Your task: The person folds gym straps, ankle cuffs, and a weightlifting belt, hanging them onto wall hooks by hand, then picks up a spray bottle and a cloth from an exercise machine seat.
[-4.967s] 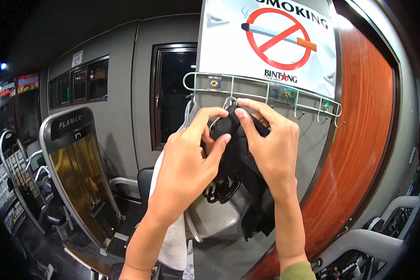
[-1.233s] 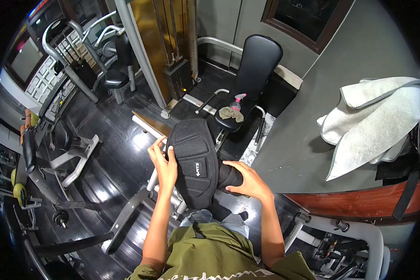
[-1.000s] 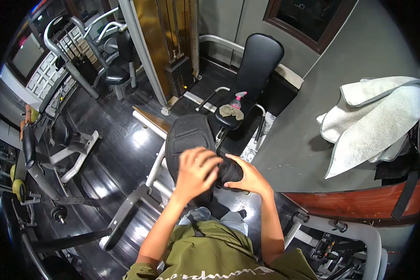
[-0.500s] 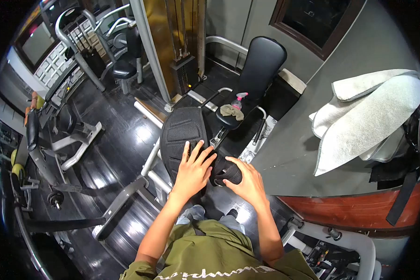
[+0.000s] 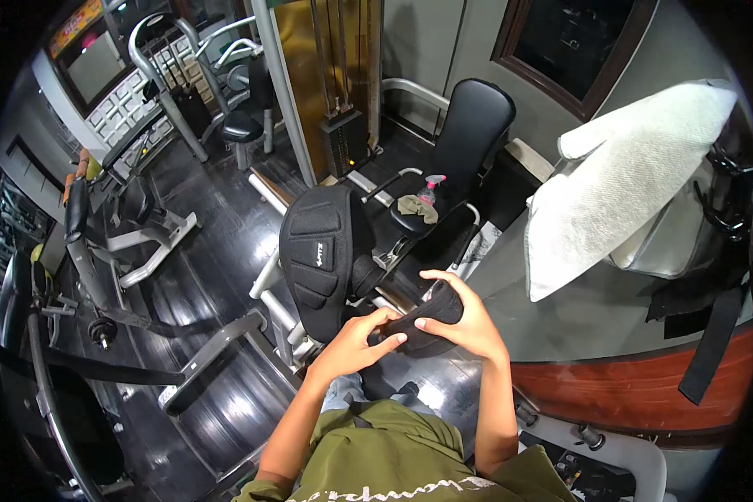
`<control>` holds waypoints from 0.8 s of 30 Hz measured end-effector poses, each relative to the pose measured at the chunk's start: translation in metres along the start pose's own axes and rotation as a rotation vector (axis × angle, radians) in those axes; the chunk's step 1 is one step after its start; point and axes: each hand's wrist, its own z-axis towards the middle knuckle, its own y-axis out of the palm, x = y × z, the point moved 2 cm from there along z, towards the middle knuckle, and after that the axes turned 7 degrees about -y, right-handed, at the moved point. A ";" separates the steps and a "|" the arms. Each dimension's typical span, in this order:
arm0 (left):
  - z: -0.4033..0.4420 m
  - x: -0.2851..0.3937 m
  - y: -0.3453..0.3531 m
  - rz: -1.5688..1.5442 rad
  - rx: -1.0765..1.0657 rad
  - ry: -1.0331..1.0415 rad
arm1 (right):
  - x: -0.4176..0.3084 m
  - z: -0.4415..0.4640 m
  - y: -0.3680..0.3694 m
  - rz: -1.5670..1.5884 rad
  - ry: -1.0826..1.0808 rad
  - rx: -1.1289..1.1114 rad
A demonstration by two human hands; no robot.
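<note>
The left hand (image 5: 356,345) pinches the strap (image 5: 440,311) of the black belt (image 5: 314,251) between thumb and fingers; the right hand (image 5: 473,326) grasps its right end. The belt's padded part lies left of and beyond the fingers.

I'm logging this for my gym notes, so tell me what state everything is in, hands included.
Left hand: closed on the black strap
Right hand: closed on the black strap
Black strap: curved, held between both hands
Black padded belt: curved, lettered side showing
Spray bottle: upright on the machine seat
Cloth: crumpled on that seat
Pale towel: draped, hanging by the wall
</note>
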 end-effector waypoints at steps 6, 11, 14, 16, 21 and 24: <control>-0.014 -0.008 0.035 -0.471 -0.216 -0.049 | 0.011 -0.032 -0.025 0.230 0.055 0.101; -0.019 -0.002 0.060 -0.710 -0.250 0.012 | 0.035 -0.063 -0.032 0.299 0.147 0.136; -0.013 0.001 0.075 -0.980 -0.152 -0.036 | 0.028 -0.084 -0.036 0.425 0.488 0.064; -0.005 0.005 0.087 -1.123 -0.093 -0.029 | 0.051 -0.101 -0.034 0.599 0.436 0.094; 0.009 0.007 0.106 -1.259 -0.087 -0.041 | 0.063 -0.126 -0.027 0.746 0.163 0.130; 0.012 0.017 0.122 -1.256 0.094 -0.166 | 0.082 -0.134 -0.024 0.543 0.290 0.227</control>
